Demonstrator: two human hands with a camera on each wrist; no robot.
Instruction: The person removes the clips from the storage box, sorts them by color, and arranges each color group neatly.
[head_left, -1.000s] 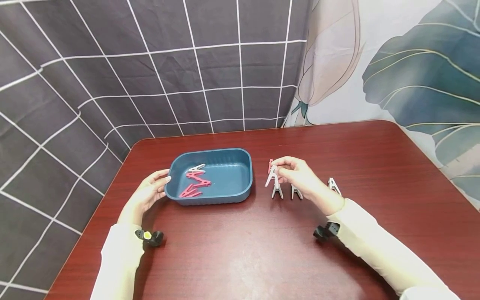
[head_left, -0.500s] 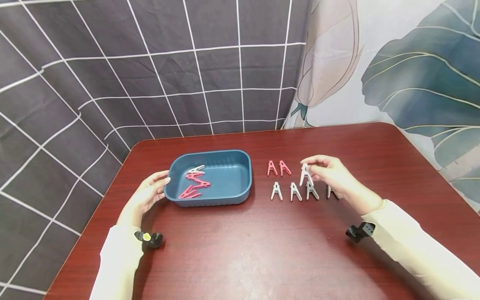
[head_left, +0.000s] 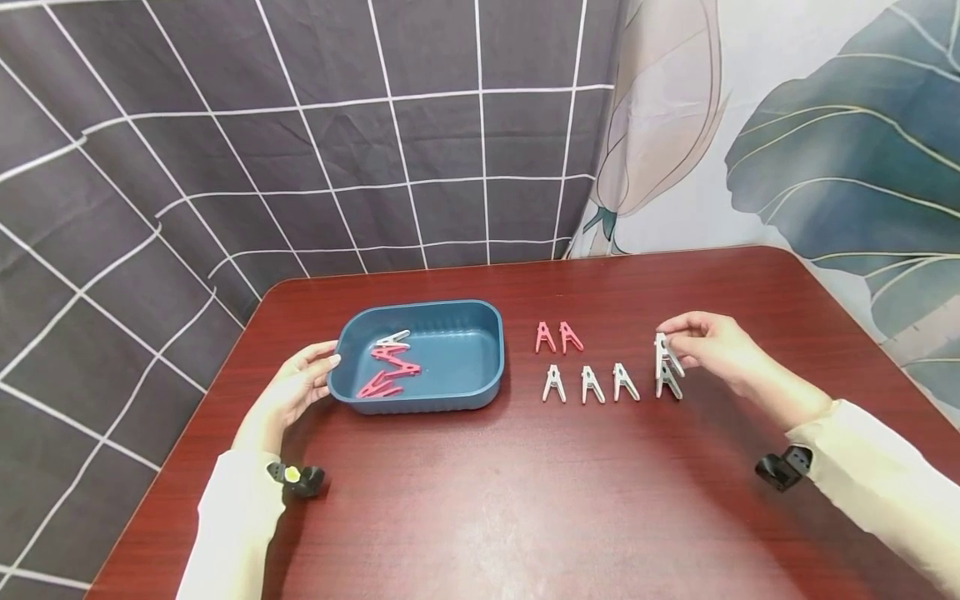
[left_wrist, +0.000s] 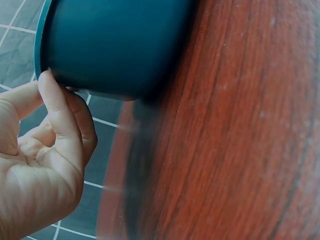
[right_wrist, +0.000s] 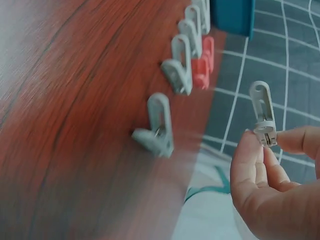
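With thumb and fingertips my right hand (head_left: 712, 350) pinches a white clothespin (right_wrist: 263, 107), its legs pointing down in the head view. That pin is raised and overlaps a standing white clothespin (head_left: 669, 383), the rightmost of the front row. Three more white clothespins (head_left: 591, 385) stand to its left in that row. Behind them are two pink clothespins (head_left: 570, 337). My left hand (head_left: 298, 383) grips the left end of a blue plastic basin (head_left: 420, 402), its fingertips at the rim. Inside the basin lie a white clothespin (head_left: 393, 338) and several pink ones (head_left: 397, 364).
The reddish-brown wooden table (head_left: 480, 492) carries everything. A dark curtain (head_left: 420, 133) with a white grid hangs behind and to the left. A leaf-patterned cloth (head_left: 817, 158) hangs at the right.
My right hand has travelled right along the row with the white clothespin, from in front of the pink pins to the rightmost white one. My left hand stays at the basin.
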